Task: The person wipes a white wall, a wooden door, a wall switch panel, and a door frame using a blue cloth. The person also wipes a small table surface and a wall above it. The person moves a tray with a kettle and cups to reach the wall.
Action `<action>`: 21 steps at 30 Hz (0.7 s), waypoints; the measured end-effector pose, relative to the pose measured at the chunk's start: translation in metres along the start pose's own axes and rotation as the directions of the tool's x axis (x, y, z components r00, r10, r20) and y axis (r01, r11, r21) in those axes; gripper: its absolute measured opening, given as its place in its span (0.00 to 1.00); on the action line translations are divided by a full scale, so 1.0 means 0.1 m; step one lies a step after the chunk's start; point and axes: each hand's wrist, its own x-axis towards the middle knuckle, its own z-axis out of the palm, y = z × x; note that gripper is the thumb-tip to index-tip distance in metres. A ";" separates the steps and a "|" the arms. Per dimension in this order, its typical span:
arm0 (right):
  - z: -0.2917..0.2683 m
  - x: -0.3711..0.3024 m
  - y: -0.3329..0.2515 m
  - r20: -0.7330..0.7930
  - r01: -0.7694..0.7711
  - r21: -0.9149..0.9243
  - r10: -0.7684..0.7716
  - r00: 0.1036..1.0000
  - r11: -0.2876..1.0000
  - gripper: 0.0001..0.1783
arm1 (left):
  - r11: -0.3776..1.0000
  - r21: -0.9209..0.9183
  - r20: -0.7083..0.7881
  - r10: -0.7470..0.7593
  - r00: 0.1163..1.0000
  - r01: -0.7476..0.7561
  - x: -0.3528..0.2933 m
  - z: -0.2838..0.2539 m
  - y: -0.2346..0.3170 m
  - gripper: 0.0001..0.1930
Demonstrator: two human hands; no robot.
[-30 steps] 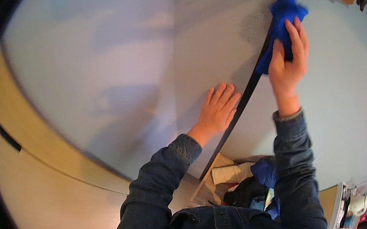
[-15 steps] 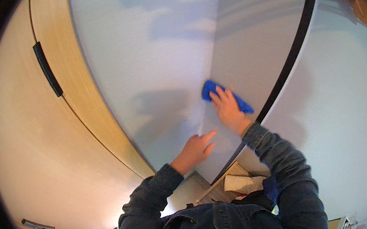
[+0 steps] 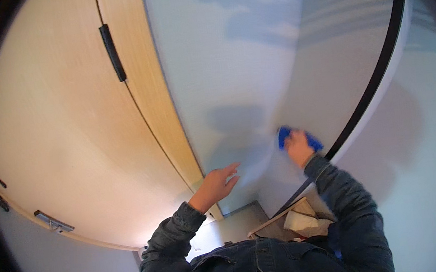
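Observation:
My right hand (image 3: 299, 150) presses a blue folded cloth (image 3: 313, 142) flat against the pale wall panel (image 3: 338, 70), close to the corner where two panels meet. The cloth lies under my fingers, slightly blurred, and part of it is covered by the hand. To the left, my left hand (image 3: 217, 185) is held up in front of the other wall face (image 3: 222, 72) with thumb and fingers apart and nothing in it. Whether its fingertips touch the wall I cannot tell.
Wooden cabinet doors with a black handle (image 3: 112, 53) stand at the left. A dark trim strip (image 3: 377, 82) edges the panel at the right. Low down, near my body, a wooden box (image 3: 278, 224) holds a cream cloth-like thing (image 3: 300, 224).
My right hand and the blue cloth have moved lower along the wall, near the corner. The view has swung left, bringing in more of the cabinet. My left hand stays raised and open.

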 end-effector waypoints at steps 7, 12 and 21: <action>-1.47 0.80 1.47 -0.637 -0.167 0.124 0.208 0.743 0.978 0.13 | 1.000 0.007 -0.103 0.016 0.995 -0.015 0.00 -0.18 0.43 0.21; -1.02 0.72 1.05 -0.404 -0.109 0.108 0.143 0.903 0.988 0.12 | 1.000 -0.009 -0.120 0.010 0.993 -0.012 -0.16 -0.24 0.48 0.21; -0.70 0.38 0.33 -0.379 0.044 0.777 0.411 0.829 0.628 0.17 | 0.988 0.063 -0.421 0.157 0.893 -0.144 -0.17 -0.65 0.17 0.13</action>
